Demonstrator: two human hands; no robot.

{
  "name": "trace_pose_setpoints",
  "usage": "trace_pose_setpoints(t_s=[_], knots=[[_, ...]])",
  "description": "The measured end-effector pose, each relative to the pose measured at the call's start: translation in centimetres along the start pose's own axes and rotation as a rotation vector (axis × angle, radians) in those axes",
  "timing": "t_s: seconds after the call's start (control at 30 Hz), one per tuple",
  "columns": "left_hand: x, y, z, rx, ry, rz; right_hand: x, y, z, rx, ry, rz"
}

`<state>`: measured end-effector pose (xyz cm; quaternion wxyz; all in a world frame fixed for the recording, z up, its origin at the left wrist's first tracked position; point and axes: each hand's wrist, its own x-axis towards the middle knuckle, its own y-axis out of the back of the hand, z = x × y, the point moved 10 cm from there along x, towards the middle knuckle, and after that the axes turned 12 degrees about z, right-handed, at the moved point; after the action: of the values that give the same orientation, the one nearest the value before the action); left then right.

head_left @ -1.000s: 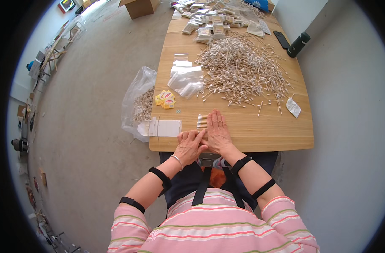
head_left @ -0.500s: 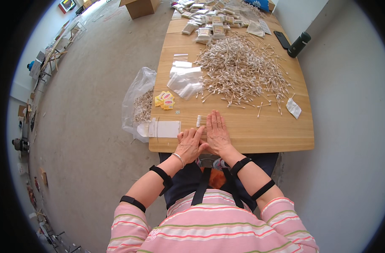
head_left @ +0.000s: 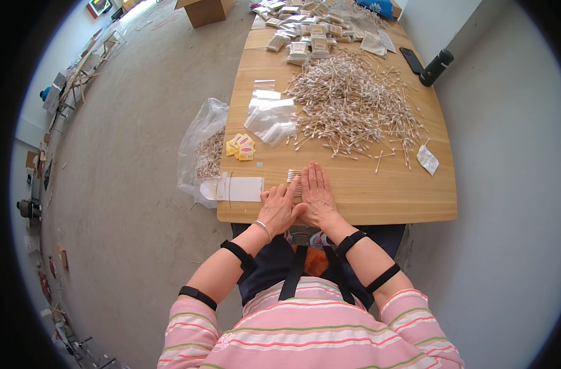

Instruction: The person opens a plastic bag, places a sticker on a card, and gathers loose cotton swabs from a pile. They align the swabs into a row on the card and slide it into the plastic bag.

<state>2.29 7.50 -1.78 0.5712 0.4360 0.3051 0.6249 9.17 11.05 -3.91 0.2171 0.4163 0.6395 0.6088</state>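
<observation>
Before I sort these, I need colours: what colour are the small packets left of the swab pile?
Yellow packets with pink-red marks, head view.

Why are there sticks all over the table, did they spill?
The cotton swabs lie in a loose heap, with strays scattered past its near edge. Otherwise nothing stands out: both hands press a small neat bundle.

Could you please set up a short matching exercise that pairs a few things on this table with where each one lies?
Things:
1. heap of cotton swabs
2. yellow packets
3. dark bottle
4. small row of swabs

Places:
A. at the table's right edge, far side
B. under the fingers of both hands
C. middle of the table
D. near the left edge, beside clear bags

Pairs: 1-C, 2-D, 3-A, 4-B
</observation>
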Motion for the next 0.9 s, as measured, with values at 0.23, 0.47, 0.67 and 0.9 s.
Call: trace_pose_setpoints(t_s=[0.23, 0.47, 0.67, 0.9], knots=[[0.4, -0.3, 0.1, 0.045, 0.005, -0.039, 0.0, -0.4, 0.2, -0.028, -0.008, 0.002], [1.1, 0.0, -0.3, -0.002, 0.096, -0.011, -0.1, -0.3, 0.2, 0.016, -0.016, 0.053], [1.2, -0.4, -0.3, 0.021, 0.088, -0.048, -0.1, -0.1, 0.2, 0.058, -0.027, 0.047], [2.1, -0.8, -0.5, -0.009, 0.135, -0.066, -0.1, 0.3, 0.5, 0.038, -0.024, 0.092]])
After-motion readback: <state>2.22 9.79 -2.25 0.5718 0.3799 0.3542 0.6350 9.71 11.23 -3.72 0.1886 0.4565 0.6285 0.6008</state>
